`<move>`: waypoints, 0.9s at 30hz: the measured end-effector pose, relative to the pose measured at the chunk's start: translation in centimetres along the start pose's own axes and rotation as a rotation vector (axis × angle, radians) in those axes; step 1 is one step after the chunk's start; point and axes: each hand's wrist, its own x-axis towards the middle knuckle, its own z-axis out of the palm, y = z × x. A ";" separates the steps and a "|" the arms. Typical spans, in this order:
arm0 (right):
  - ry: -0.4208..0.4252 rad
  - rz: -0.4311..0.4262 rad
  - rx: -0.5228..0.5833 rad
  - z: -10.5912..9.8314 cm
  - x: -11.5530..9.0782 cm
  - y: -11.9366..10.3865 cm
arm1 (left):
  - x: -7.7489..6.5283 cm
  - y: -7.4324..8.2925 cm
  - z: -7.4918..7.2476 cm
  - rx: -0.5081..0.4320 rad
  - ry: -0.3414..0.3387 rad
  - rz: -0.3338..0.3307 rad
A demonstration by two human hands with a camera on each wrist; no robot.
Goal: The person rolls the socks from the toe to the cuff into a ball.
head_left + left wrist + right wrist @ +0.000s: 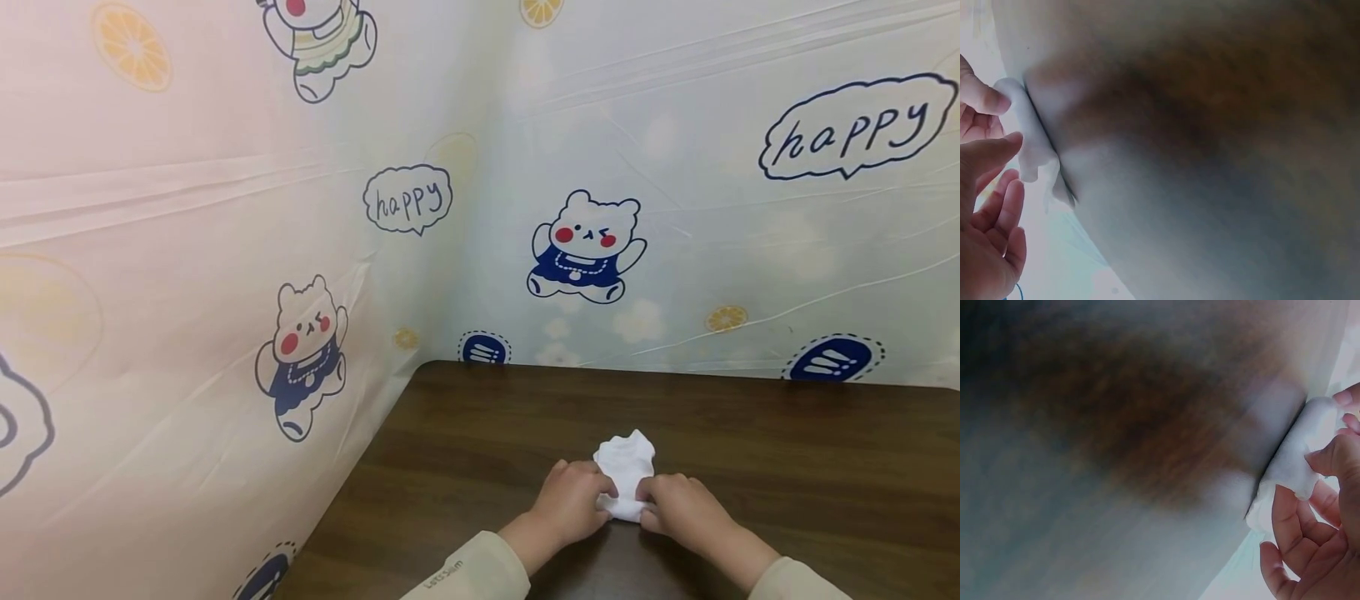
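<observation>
A small white cloth lies on the brown table, its near end folded over into a thick roll and its wavy far end flat. My left hand pinches the left end of this roll, thumb on top. At the opposite end, my right hand grips the roll between thumb and curled fingers. Seen from the left wrist, the rolled cloth touches the tabletop beside the left hand. The right wrist view shows the right hand with its thumb against the roll.
The dark wooden table reaches back to a corner of pale hanging sheets. Cartoon bears, orange slices and "happy" bubbles are printed on the back sheet and the left sheet. The left sheet runs along the table's left edge.
</observation>
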 end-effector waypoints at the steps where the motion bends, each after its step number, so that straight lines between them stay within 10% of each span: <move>1: -0.001 0.002 0.001 0.0 0.0 0.0 | 0.0 0.0 0.0 0.016 0.000 0.005; 15: 0.008 0.037 0.046 0.1 -0.2 0.0 | 0.6 0.3 0.5 0.064 -0.068 0.013; 27: 0.200 -0.080 -0.117 -1.0 -0.8 -0.1 | 1.4 -0.1 0.9 -0.034 -0.128 -0.040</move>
